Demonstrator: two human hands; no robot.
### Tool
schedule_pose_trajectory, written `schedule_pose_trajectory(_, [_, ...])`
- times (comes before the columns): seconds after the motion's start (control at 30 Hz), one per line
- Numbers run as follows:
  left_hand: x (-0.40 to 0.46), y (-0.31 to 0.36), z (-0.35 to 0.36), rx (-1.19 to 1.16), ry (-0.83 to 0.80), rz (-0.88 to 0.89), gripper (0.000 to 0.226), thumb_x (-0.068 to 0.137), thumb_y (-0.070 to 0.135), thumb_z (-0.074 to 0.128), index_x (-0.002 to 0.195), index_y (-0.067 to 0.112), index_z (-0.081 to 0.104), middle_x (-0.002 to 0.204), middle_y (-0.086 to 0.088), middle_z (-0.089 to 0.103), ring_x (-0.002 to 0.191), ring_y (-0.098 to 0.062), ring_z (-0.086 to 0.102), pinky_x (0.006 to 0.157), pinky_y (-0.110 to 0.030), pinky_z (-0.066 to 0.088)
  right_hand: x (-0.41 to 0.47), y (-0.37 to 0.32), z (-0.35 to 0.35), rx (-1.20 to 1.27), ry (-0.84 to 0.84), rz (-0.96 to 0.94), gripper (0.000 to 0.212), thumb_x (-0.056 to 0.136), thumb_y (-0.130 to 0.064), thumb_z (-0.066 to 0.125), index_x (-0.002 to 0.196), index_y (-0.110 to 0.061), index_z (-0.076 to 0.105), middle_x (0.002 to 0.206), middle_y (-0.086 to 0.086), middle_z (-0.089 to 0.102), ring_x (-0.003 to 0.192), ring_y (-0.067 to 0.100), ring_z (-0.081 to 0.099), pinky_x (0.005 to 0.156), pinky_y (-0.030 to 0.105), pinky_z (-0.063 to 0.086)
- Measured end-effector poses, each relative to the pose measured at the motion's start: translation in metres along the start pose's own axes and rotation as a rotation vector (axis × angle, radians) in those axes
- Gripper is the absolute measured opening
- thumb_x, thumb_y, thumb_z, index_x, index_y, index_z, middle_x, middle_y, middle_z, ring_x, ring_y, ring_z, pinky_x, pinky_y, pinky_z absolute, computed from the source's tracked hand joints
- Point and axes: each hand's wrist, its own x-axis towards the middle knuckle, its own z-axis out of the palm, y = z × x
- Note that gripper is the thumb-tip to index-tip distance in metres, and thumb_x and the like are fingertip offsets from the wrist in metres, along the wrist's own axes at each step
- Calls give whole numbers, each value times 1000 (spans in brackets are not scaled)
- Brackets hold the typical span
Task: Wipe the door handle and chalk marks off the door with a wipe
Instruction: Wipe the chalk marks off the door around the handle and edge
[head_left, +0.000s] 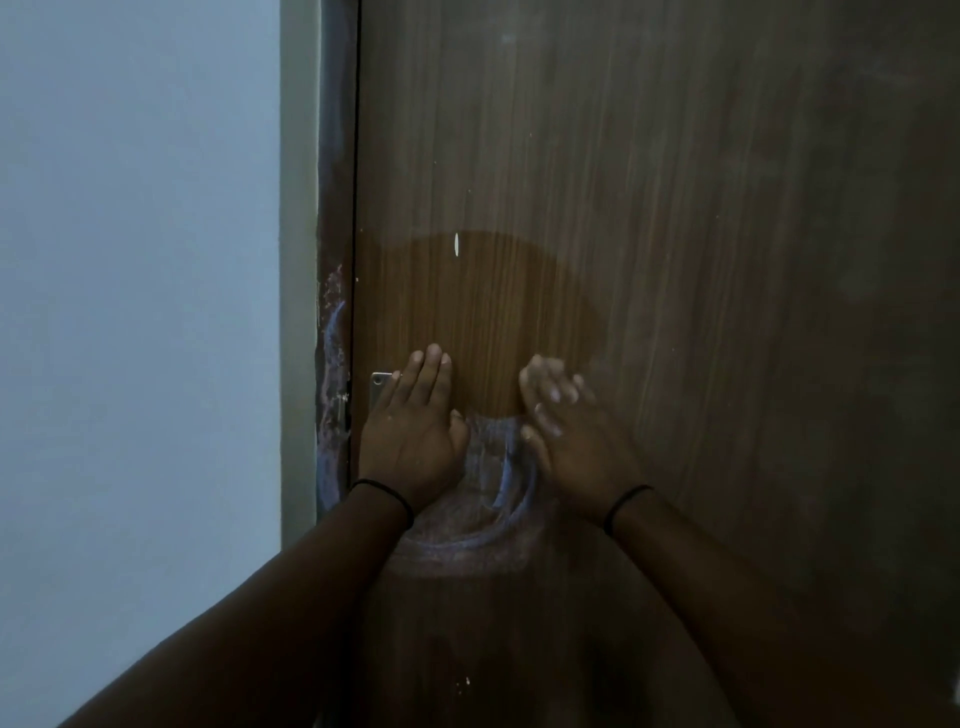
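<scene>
A: Left hand (410, 431) flat on the door (675, 260), fingers straight, just right of the handle plate (379, 387).
B: Right hand (566, 436) blurred; can't tell its grip, no wipe seen. Chalk marks (498, 499) below remain, probably next.

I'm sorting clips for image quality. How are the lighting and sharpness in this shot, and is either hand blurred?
Head view: dim overall, with one brighter patch on the wooden door above the hands and the door's right side falling into shadow; the right hand is smeared by motion blur, while the left hand looks fairly sharp; the chalk marks stay legible.
</scene>
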Motion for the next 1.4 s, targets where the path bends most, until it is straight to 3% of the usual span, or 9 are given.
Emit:
schedule_pose_trajectory(0.07, [-4, 3, 6, -9, 2, -19, 67, 92, 37, 20, 153, 10, 18, 161, -7, 15, 150, -19, 9, 122, -37, 9, -35, 10, 13, -80, -71, -45, 58, 102, -41, 23, 153, -15, 13, 161, 4, 7, 149, 18, 2, 120, 41, 13])
schedule_pose_trajectory(0.23, [-5, -2, 11, 3, 10, 5, 73, 88, 40, 9, 153, 10, 19, 161, -6, 16, 150, -18, 8, 122, -36, 8, -34, 11, 20, -71, 15, 243, 63, 101, -44, 21, 153, -14, 2, 161, 4, -6, 148, 17, -8, 121, 39, 1])
schedule_pose_trajectory(0.43, [-13, -7, 8, 5, 1, 35, 69, 93, 44, 11, 151, 9, 26, 159, -7, 23, 149, -18, 14, 121, -38, 12, -39, -20, 30, -104, -109, -72, 62, 100, -45, 24, 153, -16, 7, 161, 3, 3, 149, 17, -4, 121, 41, 10])
schedule_pose_trajectory(0.6, [-20, -32, 6, 15, 24, -34, 73, 96, 56, 15, 153, 11, 18, 161, -6, 14, 149, -18, 7, 121, -38, 8, -25, 17, 8, -37, 21, 252, 64, 100, -46, 17, 153, -15, -1, 161, 3, -7, 148, 17, -9, 121, 39, -1])
schedule_pose_trajectory(0.83, [-19, -20, 9, 32, 62, -90, 74, 96, 55, 17, 151, 6, 24, 159, -13, 22, 148, -23, 15, 120, -40, 13, -33, -3, 17, -49, -87, -59, 61, 101, -46, 21, 153, -18, 7, 162, 0, -1, 148, 14, -6, 121, 43, 12])
schedule_pose_trajectory(0.93, [-17, -12, 9, 17, 68, -110, 76, 96, 56, 16, 150, 3, 25, 158, -16, 23, 148, -26, 16, 121, -41, 15, -41, 28, 5, -33, -31, 99, 59, 102, -44, 19, 153, -19, 7, 161, 0, 0, 148, 15, -3, 120, 45, 13])
schedule_pose_trajectory(1.07, [-17, -11, 10, 13, 75, -115, 76, 96, 56, 16, 150, 3, 25, 158, -16, 23, 148, -26, 16, 120, -42, 15, 21, 31, -25, 70, 106, 319, 64, 101, -45, 23, 153, -14, 3, 161, 7, -2, 149, 20, -5, 121, 41, -1])
schedule_pose_trajectory(1.23, [-19, -15, 9, 46, 64, -110, 76, 96, 56, 13, 151, 5, 24, 158, -15, 23, 148, -25, 16, 120, -40, 14, -2, 0, -6, 6, -21, 71, 65, 101, -47, 25, 153, -16, 2, 161, 2, -6, 148, 15, -11, 122, 42, 6])
schedule_pose_trajectory(1.4, [-20, -16, 8, 40, 58, -90, 75, 96, 55, 15, 151, 5, 24, 158, -15, 22, 148, -26, 15, 120, -41, 12, -19, 40, -12, -41, 18, 222, 63, 100, -49, 16, 153, -16, 3, 161, 4, -3, 148, 17, -5, 121, 44, 9])
